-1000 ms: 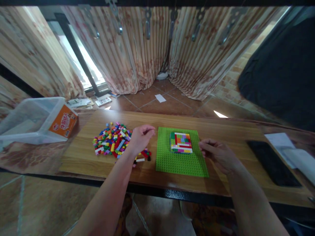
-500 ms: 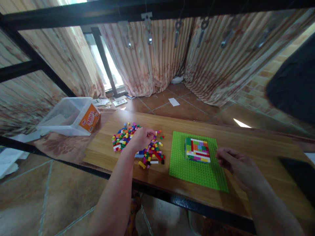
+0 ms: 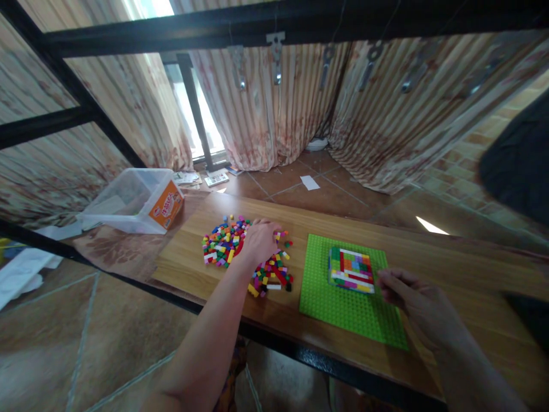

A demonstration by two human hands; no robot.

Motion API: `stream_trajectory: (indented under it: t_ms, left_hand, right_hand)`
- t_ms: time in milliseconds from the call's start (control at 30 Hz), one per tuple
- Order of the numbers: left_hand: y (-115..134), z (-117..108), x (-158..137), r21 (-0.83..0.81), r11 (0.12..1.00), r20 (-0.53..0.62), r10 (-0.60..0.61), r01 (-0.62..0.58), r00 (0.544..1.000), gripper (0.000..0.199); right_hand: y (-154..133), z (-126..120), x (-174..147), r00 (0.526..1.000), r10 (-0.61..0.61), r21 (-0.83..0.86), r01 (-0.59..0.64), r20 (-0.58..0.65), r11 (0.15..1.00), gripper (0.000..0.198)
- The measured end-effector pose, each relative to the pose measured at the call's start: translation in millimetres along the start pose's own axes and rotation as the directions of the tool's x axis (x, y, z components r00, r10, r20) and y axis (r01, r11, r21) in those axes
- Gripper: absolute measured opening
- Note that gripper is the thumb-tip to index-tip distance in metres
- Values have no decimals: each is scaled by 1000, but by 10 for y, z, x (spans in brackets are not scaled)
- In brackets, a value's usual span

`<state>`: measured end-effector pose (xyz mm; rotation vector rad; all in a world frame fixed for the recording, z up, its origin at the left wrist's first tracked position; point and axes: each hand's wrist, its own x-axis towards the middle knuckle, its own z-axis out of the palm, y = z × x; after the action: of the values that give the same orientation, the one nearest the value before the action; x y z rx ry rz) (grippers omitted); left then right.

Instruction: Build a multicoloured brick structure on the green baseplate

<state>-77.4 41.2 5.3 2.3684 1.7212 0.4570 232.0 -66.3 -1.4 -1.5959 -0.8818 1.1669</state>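
My left hand (image 3: 261,237) is over a pile of small multicoloured toy bricks (image 3: 223,245), its back to me. Its fingers stretch down among the bricks and look apart; their tips are partly hidden. To the right, a low rectangular block of stacked bricks (image 3: 352,270) sits on a green studded baseplate (image 3: 319,303). Its top is a patchwork of white, red, green, orange and blue. My right hand (image 3: 405,292) hovers just right of this block, thumb and fingers pinched together. Whatever they hold, if anything, is hidden.
The wooden table (image 3: 184,257) carries the bricks and baseplate. At its far left stands a clear plastic bin (image 3: 132,212) with an orange label. A dark flat object (image 3: 527,315) lies at the right edge. A black metal bar (image 3: 300,28) with hanging metal clips crosses above.
My left hand has lowered slightly into the brick pile, its fingers less curled. The right hand stays pinched beside the block. The whole view has shifted a little, moving things rightward.
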Motion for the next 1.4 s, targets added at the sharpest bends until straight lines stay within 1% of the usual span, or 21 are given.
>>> stream_trajectory:
  t_ms: [100,167,333,500,567,667,767,800,867,967,1067,1167,1233,1400]
  left_hand:
    - [35,31,9,29,999,17,38,-38,999,31]
    - [83,54,5,55,998,-2,16,-16,1000,28]
    - [218,133,5,134,987,-58,-84,91,995,24]
    - [226,135,31,123,989,-96,-72,84,993,20]
    - [238,100,24,54,997,-104,-50,56,993,17]
    - [346,70,-33,-174,984,-87,23,-38,996,14]
    - [555,106,-135,-408,892,-63,185,-194,981,12]
    - [631,124,-168,-453,857,-58,246,-245,968,11]
    - [757,145,-214,-494,813,-47,330,-309,943,12]
    - [836,115,-230,-496,805,8,379,-325,925,15]
    - [811,64,-237,-443,845,119,387,-300,914,17]
    - [790,70,-273,-359,888,207,375,-287,903,17]
    - [807,104,-299,-329,903,230,360,-276,904,16]
    - [887,189,-312,-327,910,208,332,-255,920,8]
  right_hand:
    - [-10,18,-4,1000,-5,-13,6,4,1000,42]
    - [-6,25,-5,1000,-13,-22,13,15,1000,43]
    - [14,48,-14,999,-9,-22,10,39,1000,43]
    - [-15,66,-19,999,-20,15,19,31,1000,44]
    - [-44,74,-21,1000,-28,53,28,0,998,44]
    - [-86,93,-20,997,-36,99,44,-74,994,45]
    - [-114,114,-11,995,-40,126,52,-90,991,45]
    - [-119,120,-8,995,-36,128,49,-97,991,45]
    - [-122,126,-3,993,-37,127,52,-113,991,45]
    - [-115,117,-3,991,-58,100,70,-124,992,43]
    - [-103,90,3,987,-97,46,104,-131,994,41]
    - [-98,70,18,983,-127,8,130,-133,992,39]
    - [-102,67,25,985,-127,1,128,-121,992,39]
    - [-119,84,4,989,-93,17,96,-116,995,35]
